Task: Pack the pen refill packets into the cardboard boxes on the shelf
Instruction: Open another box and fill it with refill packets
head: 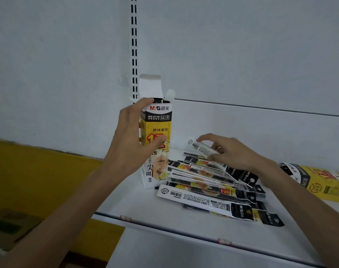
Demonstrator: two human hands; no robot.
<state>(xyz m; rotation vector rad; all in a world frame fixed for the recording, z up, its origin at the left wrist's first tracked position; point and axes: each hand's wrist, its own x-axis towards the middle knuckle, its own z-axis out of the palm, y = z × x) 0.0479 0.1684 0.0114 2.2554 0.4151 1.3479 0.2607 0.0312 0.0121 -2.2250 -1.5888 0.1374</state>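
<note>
L hand (pixel 132 144) wrapped round upright box (pixel 161 120), top flaps open, standing on shelf (pixel 164 229). R hand (pixel 232 153) pinches 1 refill packet (pixel 198 147), tilted up off packet pile (pixel 213 182) just beside box. 2nd box (pixel 323 182) lies flat at far R

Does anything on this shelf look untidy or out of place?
Yes: the refill packets lie fanned in a loose heap beside the upright open box, and a second box lies flat at far right.
</note>
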